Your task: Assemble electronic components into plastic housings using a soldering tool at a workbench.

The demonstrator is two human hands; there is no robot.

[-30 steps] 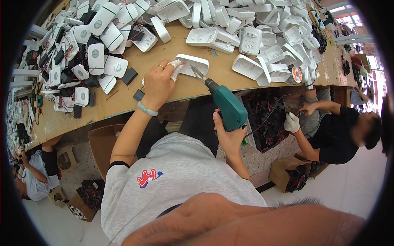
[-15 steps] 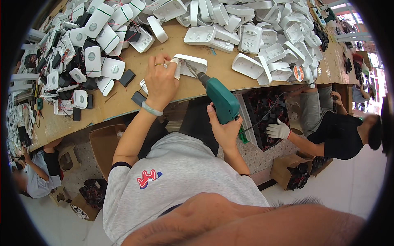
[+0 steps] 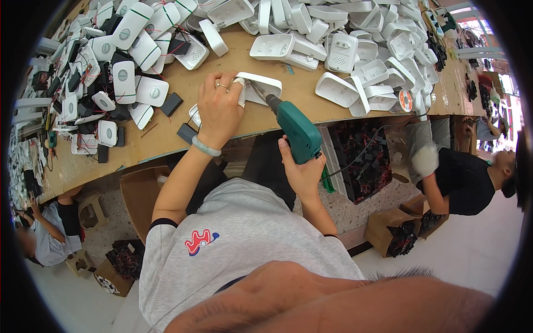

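Casing (image 3: 268,82), white and hollow, lies near the worktop's (image 3: 297,105) front edge in the head view. The left hand's (image 3: 220,106) fingers grip its left end; the right hand's (image 3: 303,173) wrap a green power tool (image 3: 298,130), tip inside. A loosened left grip could let the tip slip, scratching plastic or catching the left fingers.

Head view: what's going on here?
The person's right hand grips a green pistol-shaped tool, its metal tip inside a white casing on the table. The left hand is at the casing's left end; its grip is partly hidden. More white casings are piled beyond.
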